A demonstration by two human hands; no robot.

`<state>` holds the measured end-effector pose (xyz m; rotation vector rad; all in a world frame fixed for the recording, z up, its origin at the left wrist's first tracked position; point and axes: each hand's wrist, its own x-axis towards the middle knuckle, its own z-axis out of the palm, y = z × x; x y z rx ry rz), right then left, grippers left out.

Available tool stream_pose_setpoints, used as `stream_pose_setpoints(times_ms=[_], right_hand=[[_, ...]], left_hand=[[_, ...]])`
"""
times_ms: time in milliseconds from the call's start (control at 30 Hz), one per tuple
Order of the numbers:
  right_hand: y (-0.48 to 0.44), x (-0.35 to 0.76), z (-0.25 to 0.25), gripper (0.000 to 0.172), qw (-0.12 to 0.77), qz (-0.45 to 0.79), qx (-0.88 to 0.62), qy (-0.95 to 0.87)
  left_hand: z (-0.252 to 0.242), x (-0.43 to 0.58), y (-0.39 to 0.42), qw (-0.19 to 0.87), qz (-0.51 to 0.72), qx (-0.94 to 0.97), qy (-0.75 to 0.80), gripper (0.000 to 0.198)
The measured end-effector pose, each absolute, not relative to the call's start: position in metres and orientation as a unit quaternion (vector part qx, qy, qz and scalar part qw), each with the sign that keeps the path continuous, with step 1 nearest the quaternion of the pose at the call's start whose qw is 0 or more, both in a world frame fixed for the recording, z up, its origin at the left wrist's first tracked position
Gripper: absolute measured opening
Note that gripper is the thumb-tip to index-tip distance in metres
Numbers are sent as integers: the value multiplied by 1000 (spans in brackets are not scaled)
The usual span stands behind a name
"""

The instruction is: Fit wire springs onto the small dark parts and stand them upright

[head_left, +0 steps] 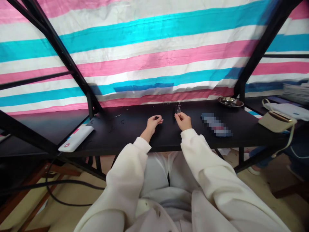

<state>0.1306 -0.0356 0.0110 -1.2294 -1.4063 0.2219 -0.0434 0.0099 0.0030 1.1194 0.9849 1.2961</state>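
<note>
Two hands close together, mid black worktop (135,135), toward its back edge.
Curled left hand (152,123) pinches tiny dark piece (156,117) at fingertips; right hand (183,121) pinches small dark wire-tipped part (178,110) upright; heels rested, probably for steadiness.

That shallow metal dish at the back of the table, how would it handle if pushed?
The metal dish looks thin and shallow, so probably light. Low and wide, it should slide on the smooth black table rather than tip. Its shiny rim may feel slippery.

Left hand (153,124), right hand (183,121) on black table (130,135)
</note>
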Motion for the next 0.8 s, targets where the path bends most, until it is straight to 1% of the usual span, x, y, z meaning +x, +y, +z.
stream_pose_setpoints(times_ms=[67, 167, 267, 367, 500, 800], right_hand=[[-37, 129, 12, 36, 582, 109, -529, -608], [-37, 124, 10, 34, 561, 149, -522, -625], [-36, 118, 6, 33, 531, 206, -491, -659], [-33, 115, 3, 32, 533, 258, -447, -670], [-30, 115, 1, 31, 562, 293, -417, -651], [-30, 116, 3, 31, 587, 265, -424, -636]], left_hand=[[4, -34, 1, 590, 545, 457, 381, 21], [7, -31, -7, 629, 528, 454, 345, 20], [10, -33, -12, 653, 496, 465, 333, 19], [13, -34, -14, 664, 480, 475, 322, 19], [13, -34, -13, 655, 480, 496, 308, 24], [7, -36, -6, 585, 507, 527, 351, 34]])
